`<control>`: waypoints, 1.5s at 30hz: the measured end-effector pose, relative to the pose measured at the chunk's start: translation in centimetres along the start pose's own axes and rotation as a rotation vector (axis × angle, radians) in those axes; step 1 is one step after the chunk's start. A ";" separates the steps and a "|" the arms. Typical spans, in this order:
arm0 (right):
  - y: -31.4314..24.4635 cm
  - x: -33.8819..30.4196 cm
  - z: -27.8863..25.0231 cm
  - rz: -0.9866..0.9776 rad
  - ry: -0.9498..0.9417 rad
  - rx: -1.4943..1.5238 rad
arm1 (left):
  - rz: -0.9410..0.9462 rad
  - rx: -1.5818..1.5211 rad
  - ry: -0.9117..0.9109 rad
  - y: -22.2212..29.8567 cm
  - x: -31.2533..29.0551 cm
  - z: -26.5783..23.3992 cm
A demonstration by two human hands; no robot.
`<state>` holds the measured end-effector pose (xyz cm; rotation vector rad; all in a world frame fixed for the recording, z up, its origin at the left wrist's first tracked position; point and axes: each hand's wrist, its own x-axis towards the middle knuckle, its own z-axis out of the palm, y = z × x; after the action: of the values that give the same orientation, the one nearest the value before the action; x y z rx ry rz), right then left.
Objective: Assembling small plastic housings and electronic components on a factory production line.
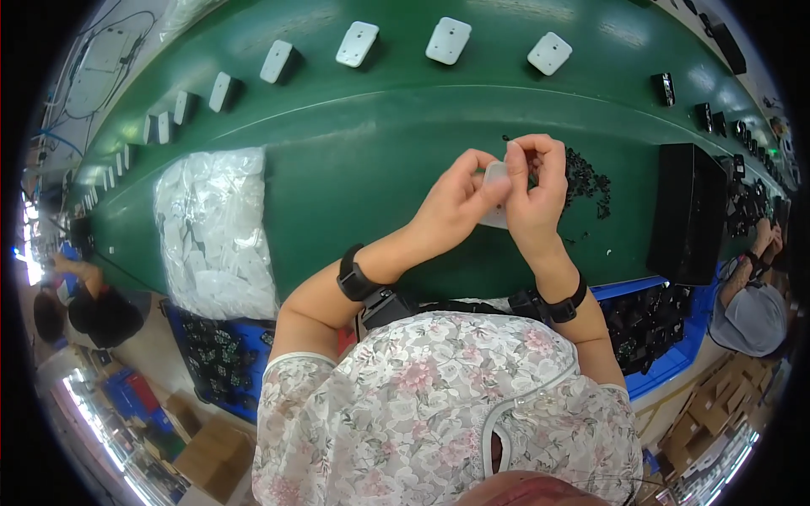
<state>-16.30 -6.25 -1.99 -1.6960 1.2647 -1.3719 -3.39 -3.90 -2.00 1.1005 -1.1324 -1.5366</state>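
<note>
My left hand [460,196] is closed on a small white plastic cover [496,215], a flat rounded piece held between thumb and fingers over the table. Close against it, my right hand [538,181] is curled with thumb and fingertips pinched together at the cover's upper end. What the right fingertips pinch is hidden. A tiny black piece [505,137] shows just beyond them. Beside and partly behind the right hand, a loose heap of small black parts [591,181] lies on the green table.
A clear plastic bag [215,236] full of white pieces lies left. At right stands a black box [688,211]. White-topped units [448,40] line the far green strip. Blue bins [675,346] holding black parts sit below the near edge. Other people work at both sides.
</note>
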 end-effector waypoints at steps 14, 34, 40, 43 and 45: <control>0.7 0.3 -3.0 0.250 -0.202 0.200 | 0.141 0.363 0.105 0.3 0.7 -1.0; -0.6 0.7 -4.0 0.222 -0.280 0.074 | 0.102 0.036 0.044 -1.1 0.5 0.1; -0.6 0.9 -3.8 0.076 -0.311 -0.044 | -0.001 0.081 -0.004 0.0 0.6 -0.2; -0.8 1.1 -3.7 -0.032 -0.301 -0.141 | -0.046 0.039 -0.009 0.4 0.5 -0.2; -0.7 1.2 -3.5 -0.066 -0.250 -0.142 | -0.048 0.042 -0.008 0.3 0.5 -0.2</control>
<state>-19.42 -6.73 0.03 -1.9527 1.1953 -1.0867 -3.28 -4.45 -1.77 1.1581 -1.1557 -1.5623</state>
